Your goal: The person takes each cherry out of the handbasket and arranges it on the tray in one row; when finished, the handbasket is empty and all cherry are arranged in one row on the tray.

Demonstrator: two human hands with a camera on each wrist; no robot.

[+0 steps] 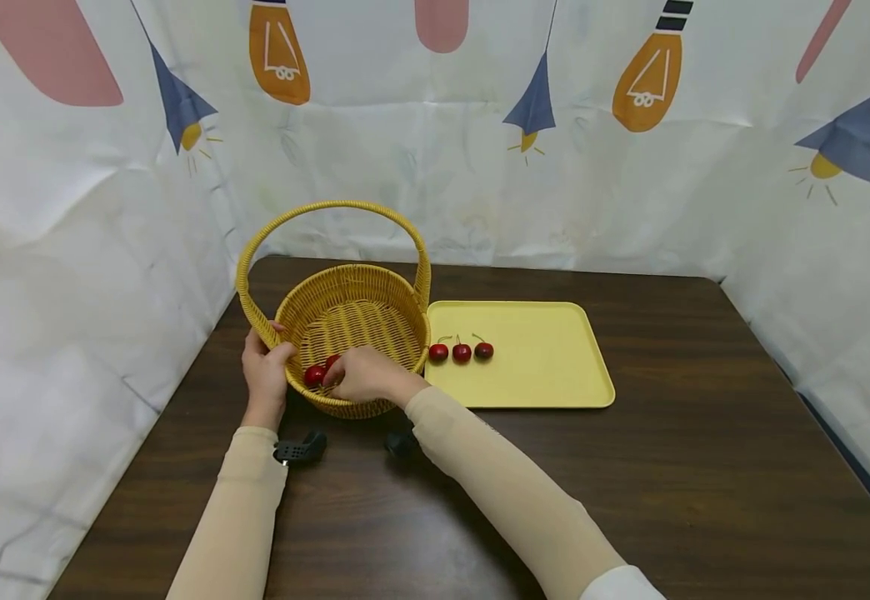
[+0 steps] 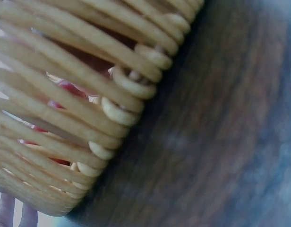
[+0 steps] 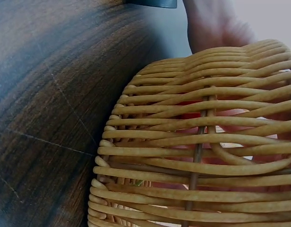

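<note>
A yellow woven basket (image 1: 352, 287) with a tall arched handle stands on the table. My left hand (image 1: 265, 371) grips its left rim at the foot of the handle, thumb inside. Inside the basket, my right hand (image 1: 367, 375) reaches low over the near rim, its curled fingertips pinching a cherry (image 1: 332, 361). Another red cherry (image 1: 315, 376) lies just left of those fingers. Through the weave in the right wrist view, a patch of red cherry (image 3: 192, 109) shows. The right palm hides part of the basket floor.
A yellow tray (image 1: 532, 358) lies right of the basket, close against it. Three dark red cherries with stems, one a middle cherry (image 1: 462, 353), sit in a row at its left side. The brown table (image 1: 675, 467) is backed by a printed white cloth (image 1: 465, 200).
</note>
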